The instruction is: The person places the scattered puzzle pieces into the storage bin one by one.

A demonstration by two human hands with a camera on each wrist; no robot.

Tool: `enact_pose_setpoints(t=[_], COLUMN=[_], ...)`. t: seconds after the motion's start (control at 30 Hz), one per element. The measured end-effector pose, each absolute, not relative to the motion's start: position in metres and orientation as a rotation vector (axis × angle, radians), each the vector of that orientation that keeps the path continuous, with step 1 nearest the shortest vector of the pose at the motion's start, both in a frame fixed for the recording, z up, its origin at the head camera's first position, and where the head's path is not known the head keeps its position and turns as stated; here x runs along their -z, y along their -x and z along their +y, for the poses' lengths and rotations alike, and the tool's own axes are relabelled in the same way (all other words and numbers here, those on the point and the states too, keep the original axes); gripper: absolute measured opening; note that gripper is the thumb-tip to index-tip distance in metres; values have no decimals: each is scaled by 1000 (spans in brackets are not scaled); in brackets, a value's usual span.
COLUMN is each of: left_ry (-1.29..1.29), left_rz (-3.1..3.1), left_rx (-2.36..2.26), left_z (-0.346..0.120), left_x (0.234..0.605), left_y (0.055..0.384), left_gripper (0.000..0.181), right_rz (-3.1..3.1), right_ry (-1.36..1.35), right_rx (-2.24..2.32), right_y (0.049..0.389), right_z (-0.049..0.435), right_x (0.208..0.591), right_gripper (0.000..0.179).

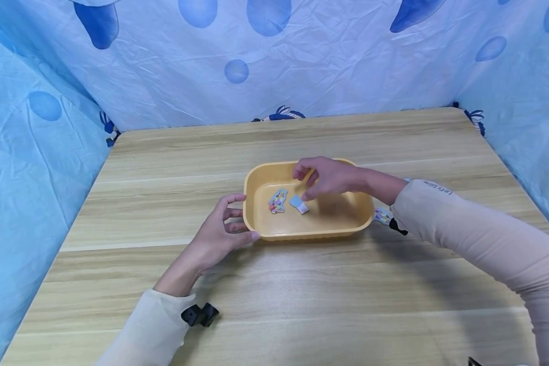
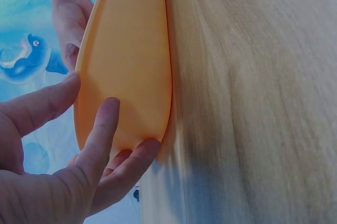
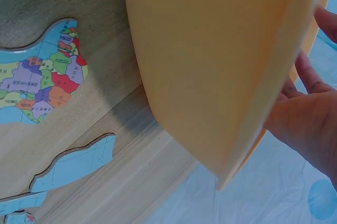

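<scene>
A yellow plastic basin [image 1: 311,235] sits on the table, with a multicoloured map puzzle piece [image 1: 278,201] and a light-blue and pale puzzle piece [image 1: 299,204] on its floor. My left hand [image 1: 219,236] is at the basin's left end, fingers spread; in the left wrist view its fingertips [image 2: 109,105] rest against the outer wall. Over the inside of the basin reaches my right hand [image 1: 327,177], thumb and forefinger apart. Its thumb tip overlaps the edge of the blue puzzle piece in the head view. The basin wall hides most of this hand in the right wrist view.
Right of the basin on the table lie more map puzzle pieces: a large colourful one [image 3: 47,76] and a blue strip [image 3: 76,163], partly under my right sleeve [image 1: 457,229] in the head view. A blue patterned curtain [image 1: 274,66] encloses the wooden table's back and sides.
</scene>
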State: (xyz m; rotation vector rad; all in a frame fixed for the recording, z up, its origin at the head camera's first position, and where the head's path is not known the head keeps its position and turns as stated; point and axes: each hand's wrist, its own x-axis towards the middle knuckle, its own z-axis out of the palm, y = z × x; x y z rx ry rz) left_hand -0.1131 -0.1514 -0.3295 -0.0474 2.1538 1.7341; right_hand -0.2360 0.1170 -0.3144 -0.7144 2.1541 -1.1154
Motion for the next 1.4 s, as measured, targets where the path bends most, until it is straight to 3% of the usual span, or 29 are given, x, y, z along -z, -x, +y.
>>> enact_pose_setpoints(t=[0.53, 1.4], left_ry=[68, 57], left_rz=[2168, 2169], left_rx=[-1718, -1719], left_z=[-151, -151], left_x=[330, 329], left_y=[112, 112], left_gripper=[85, 84], right_rz=[2120, 2166], right_ry=[720, 584], right_rx=[1134, 1340], right_y=[235, 235], right_z=[138, 192], right_x=[301, 277], right_gripper=[57, 54])
